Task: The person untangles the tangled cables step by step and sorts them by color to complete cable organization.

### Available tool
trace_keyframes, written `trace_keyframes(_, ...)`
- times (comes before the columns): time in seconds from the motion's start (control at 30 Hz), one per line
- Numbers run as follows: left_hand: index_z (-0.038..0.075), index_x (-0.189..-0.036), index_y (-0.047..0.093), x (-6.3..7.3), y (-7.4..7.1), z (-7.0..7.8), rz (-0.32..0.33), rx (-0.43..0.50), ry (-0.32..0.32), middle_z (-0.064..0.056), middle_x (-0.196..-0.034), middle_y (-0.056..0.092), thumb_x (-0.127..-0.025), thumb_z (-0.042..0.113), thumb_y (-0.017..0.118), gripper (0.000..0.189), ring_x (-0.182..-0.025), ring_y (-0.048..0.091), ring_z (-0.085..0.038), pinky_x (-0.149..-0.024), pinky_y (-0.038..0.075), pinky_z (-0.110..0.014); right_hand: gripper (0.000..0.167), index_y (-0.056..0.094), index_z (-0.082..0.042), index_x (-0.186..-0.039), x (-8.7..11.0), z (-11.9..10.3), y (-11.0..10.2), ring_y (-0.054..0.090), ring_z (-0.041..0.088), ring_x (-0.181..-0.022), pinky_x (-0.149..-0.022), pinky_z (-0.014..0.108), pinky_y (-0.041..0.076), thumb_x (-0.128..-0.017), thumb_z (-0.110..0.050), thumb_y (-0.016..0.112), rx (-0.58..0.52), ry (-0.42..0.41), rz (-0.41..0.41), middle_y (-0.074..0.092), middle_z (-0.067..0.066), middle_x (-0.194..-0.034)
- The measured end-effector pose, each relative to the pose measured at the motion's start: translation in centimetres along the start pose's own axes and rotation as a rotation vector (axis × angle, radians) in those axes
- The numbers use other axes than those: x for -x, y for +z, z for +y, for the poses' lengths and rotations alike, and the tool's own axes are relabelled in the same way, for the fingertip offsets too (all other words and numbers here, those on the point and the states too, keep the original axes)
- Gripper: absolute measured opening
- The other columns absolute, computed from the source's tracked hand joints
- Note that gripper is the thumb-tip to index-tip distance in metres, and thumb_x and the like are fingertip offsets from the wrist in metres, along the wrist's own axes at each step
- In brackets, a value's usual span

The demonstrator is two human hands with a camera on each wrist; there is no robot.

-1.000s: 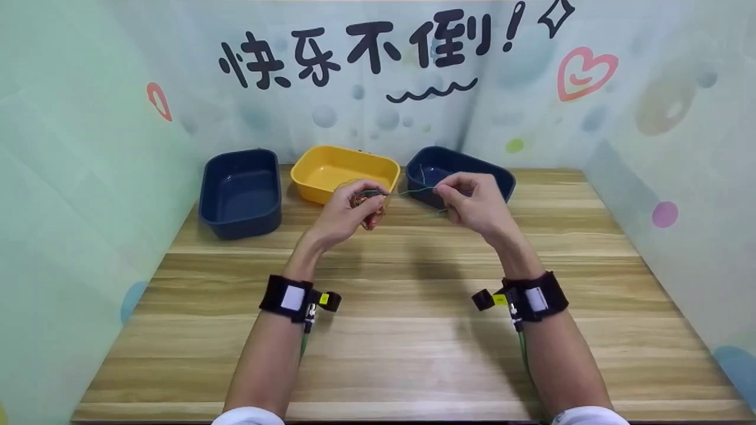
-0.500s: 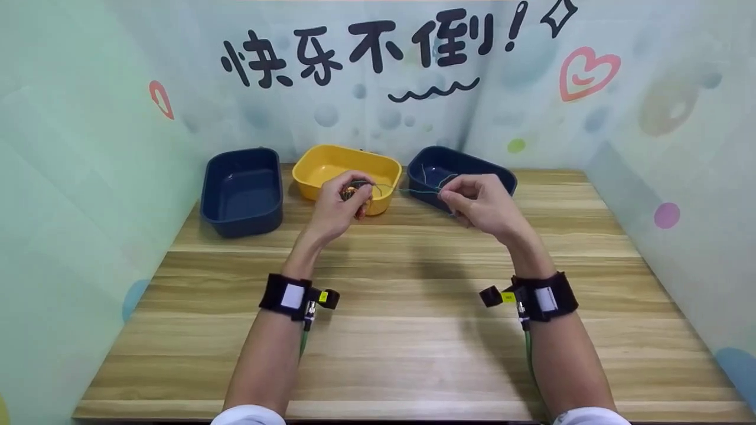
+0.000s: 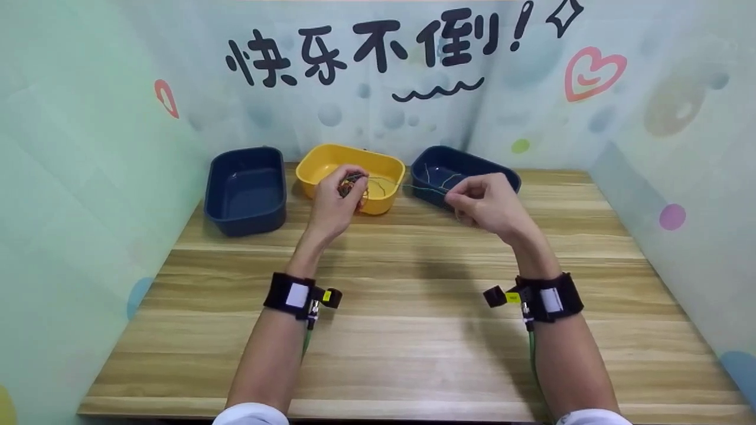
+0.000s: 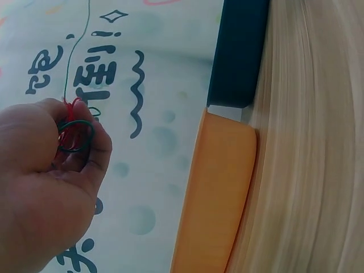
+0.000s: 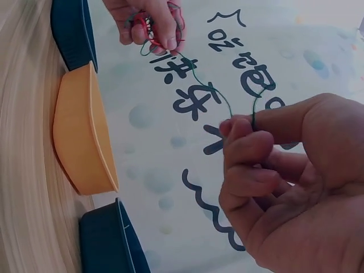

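My left hand holds a tangled bundle of thin wires, red, green and orange, in its curled fingers, up in front of the yellow bin. Part of the bundle is hidden behind the thumb and fingers. A green wire runs from it across to my right hand. There the thumb and index finger pinch the wire, and a short free end stands up past the fingertips in the right wrist view. Both hands are above the table, the right one in front of the right navy bin. Between them the wire hangs slightly slack.
At the back of the wooden table stand a navy bin on the left, a yellow bin in the middle and another navy bin on the right. A thin strand shows inside the right bin. Printed cloth walls enclose the table.
My left hand has moved left and slightly up with the bundle, and my right hand has moved right. The gap between them is wider, with more green wire drawn out.
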State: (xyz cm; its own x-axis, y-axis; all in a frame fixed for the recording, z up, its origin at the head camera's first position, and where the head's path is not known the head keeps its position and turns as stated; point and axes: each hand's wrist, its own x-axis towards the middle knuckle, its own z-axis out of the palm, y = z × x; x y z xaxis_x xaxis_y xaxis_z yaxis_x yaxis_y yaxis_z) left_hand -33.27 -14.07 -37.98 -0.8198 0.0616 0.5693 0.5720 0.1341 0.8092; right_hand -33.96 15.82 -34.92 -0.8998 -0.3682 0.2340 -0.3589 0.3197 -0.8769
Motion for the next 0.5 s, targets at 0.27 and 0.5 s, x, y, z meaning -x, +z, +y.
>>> trace_keyframes(0.27, 0.004, -0.106, 0.064, -0.05, -0.58, 0.05, 0.084, -0.028, 0.012, -0.024, -0.086, 0.059, -0.098, 0.009, 0.059, 0.011, -0.062, 0.058, -0.032, -0.055, 0.053, -0.044, 0.025, 0.066, 0.007, -0.092, -0.22, -0.27, -0.34, 0.042, 0.016, -0.046, -0.037, 0.023, 0.029, -0.088, -0.017, 0.074, -0.255, 0.059, 0.147, 0.057, 0.015, -0.068)
trace_keyframes(0.5, 0.001, -0.106, 0.064, -0.07, -0.68, 0.20, 0.153, -0.030, -0.036, -0.026, -0.088, 0.061, -0.097, 0.013, 0.060, 0.015, -0.063, 0.060, -0.033, -0.056, 0.054, -0.043, 0.020, 0.068, 0.005, -0.092, -0.38, -0.33, 0.19, 0.049, 0.018, -0.049, -0.039, 0.025, 0.040, -0.088, -0.013, 0.074, -0.265, 0.049, 0.182, 0.061, 0.022, -0.075)
